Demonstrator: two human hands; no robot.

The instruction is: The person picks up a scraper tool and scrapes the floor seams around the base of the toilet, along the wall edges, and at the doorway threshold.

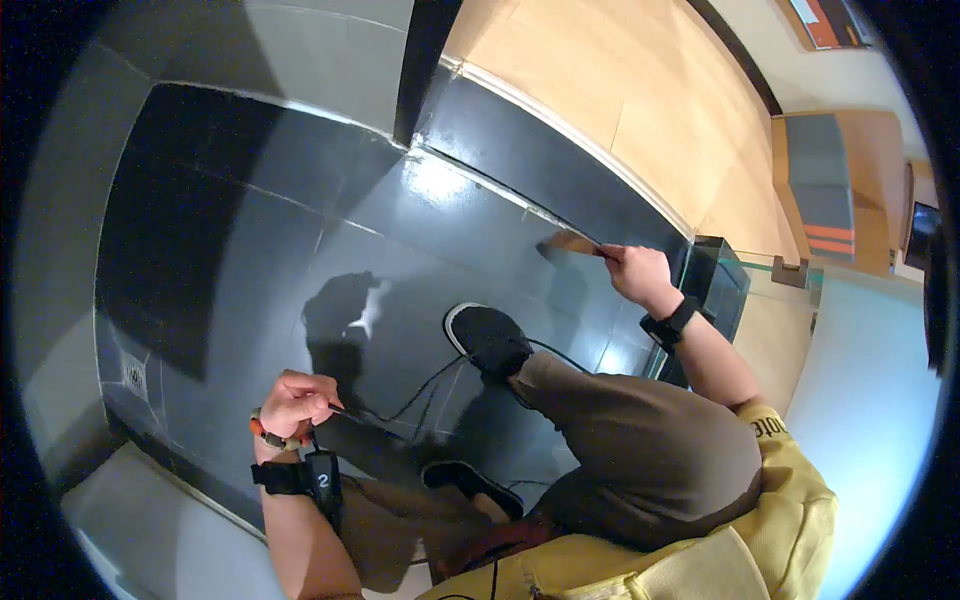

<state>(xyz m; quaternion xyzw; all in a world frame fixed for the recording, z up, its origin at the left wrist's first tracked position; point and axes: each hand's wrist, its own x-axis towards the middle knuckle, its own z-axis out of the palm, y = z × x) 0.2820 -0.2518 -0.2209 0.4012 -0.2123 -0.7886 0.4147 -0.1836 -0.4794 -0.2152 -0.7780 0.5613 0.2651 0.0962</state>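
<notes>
My right hand [637, 275] is closed beside the low black step. From its fingertips a tan, elongated piece with a dark end [570, 243] reaches left along the joint between floor and step. It resembles a brush, but a reflection in the glossy surface makes its kind uncertain. My left hand [302, 400] hovers over the dark floor, thumb and fingers pinched on a thin dark rod-like thing [338, 409]. A black cord [415, 395] runs from near that hand past my shoe [485, 338]. Both wrists carry black straps.
Glossy dark tiles [270, 260] cover the floor, with a drain [133, 375] at left. A black step [530, 140] edges the raised wooden floor [610, 90]. A glass panel [860, 400] stands at right, and a pale block [150, 510] at lower left.
</notes>
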